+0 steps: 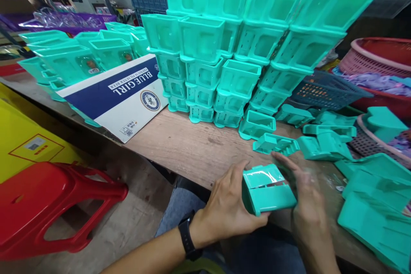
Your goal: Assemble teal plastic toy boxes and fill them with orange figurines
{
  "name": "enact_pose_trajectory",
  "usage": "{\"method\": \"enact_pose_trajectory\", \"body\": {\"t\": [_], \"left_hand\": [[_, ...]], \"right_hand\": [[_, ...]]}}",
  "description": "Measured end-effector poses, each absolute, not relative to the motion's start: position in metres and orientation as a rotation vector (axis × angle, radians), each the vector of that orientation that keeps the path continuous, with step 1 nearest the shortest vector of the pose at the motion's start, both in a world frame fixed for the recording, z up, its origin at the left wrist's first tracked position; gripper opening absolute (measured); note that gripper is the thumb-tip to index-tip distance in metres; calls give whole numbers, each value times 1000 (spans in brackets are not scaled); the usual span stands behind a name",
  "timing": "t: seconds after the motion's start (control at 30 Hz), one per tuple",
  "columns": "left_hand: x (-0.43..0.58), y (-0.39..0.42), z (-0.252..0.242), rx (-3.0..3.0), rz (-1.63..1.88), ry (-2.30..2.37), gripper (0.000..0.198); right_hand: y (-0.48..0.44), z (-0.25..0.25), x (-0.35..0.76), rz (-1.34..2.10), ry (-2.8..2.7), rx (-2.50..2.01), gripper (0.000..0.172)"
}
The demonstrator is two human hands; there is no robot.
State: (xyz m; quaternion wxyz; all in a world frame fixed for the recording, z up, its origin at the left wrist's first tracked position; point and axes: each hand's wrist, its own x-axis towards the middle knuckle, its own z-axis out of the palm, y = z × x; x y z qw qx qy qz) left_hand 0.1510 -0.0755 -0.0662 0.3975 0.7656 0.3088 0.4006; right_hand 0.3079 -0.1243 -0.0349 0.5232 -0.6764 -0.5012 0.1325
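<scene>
Evidently the glossy turquoise-green plastic box [272, 199] sits in the left hand [228, 201], pinched between thumb and fingers above the near edge of the wood-grain surface [186, 150]. The right hand [308, 205], blurred, lies along the box's other end, fingers extended and slightly apart; whether it presses cannot be told. If the left grip loosened, the slick walls could slide free and the box could drop past the edge towards the lap. Squeezing hard might bow the thin panels around the narrow slot across its upward face. An elbow or a knock could also topple the tall stacks of turquoise-green tubs [202, 79], whose tapered, flared walls make them look top-heavy. Just beyond the hands lies a small ridged turquoise-green plastic piece [271, 142]; the smooth blue-and-white printed cardboard panel [128, 102] leans beside the stacks, stiff and flat.
</scene>
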Motion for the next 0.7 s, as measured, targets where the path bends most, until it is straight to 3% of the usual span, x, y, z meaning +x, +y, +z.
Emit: {"method": "enact_pose_trajectory", "body": {"t": [0.1,0.23,0.37,0.53,0.7], "left_hand": [[147,-73,-60,1883,982,751,87],[141,-63,-48,1942,885,682,74],[138,-55,-39,2011,843,633,87],[138,-55,-37,2030,842,601,70],[138,-58,-41,1996,914,643,71]], "right_hand": [[-119,-41,305,568,-1103,-1593,72],[-114,-40,294,463,-1064,-1728,78],[-112,-32,285,289,-1253,-1710,72],[-108,-24,280,87,-1431,-1651,61],[-105,-23,277,24,-1452,-1650,58]]}}
